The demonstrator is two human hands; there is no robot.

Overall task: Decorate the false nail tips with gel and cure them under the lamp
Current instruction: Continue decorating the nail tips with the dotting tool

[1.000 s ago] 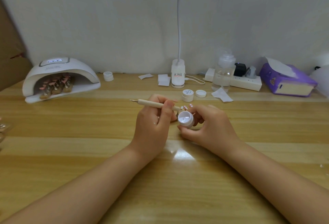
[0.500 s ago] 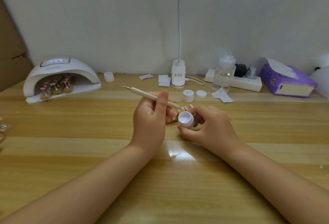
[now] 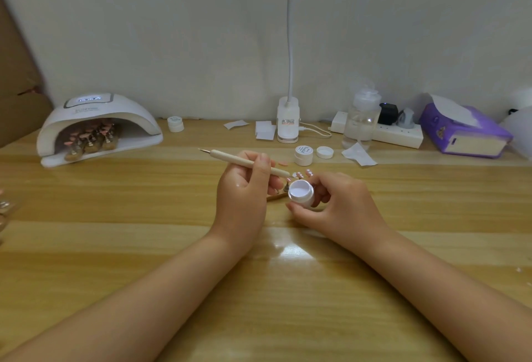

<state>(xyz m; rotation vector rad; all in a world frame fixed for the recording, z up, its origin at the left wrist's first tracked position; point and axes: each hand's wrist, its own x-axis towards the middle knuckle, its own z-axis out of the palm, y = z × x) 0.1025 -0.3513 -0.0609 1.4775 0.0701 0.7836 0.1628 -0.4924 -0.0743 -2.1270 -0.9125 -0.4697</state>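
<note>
- While the left hand (image 3: 244,189) pinches a wooden dotting tool (image 3: 247,162) and the right hand (image 3: 336,203) curls round a small open gel pot (image 3: 300,193) at the centre of the frame, the step in hand looks like loading gel onto the tool.
- The tool's lower end sits just beside the pot's rim, upper left of it; whether it touches the gel cannot be told.
- Next, I judge, the tip must dip lightly into the pot, then go to the false nail tips (image 3: 300,174) just above the pot; they are partly hidden, so a small steady dab is called for.
- The held pot is tilted toward the camera and shows pale, whitish gel inside.
- Another white pot (image 3: 303,155) stands closed above centre, with a loose lid (image 3: 325,152) just right of it; a third pot (image 3: 175,123) stands near the wall.
- The curing lamp (image 3: 98,128) at the left of the frame holds several stands of pink tips under its arch, and its display is lit.
- A clear pump bottle (image 3: 361,119) at upper right holds clear liquid.
- All rest on the wooden desk (image 3: 115,246).
</note>
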